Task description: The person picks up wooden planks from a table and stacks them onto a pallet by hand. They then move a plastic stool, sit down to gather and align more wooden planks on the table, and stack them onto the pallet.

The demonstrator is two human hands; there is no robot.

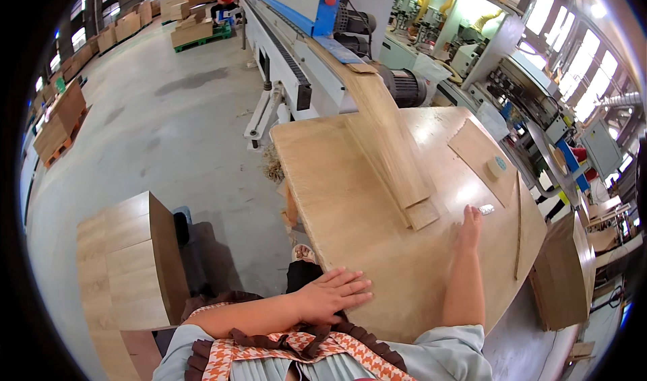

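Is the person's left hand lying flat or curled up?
Flat: the left hand rests palm down on the wooden table, fingers spread, holding nothing.

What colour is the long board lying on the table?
Light tan wood grain, clearest in the head view: the long board on the table.

Pale grey-blue short sleeves, an orange-and-white houndstooth apron with dark brown ruffled trim, bare forearms and hands

left hand [331,293] flat, fingers spread, palm down, lower centre; right hand [470,223] open, arm stretched forward, centre right
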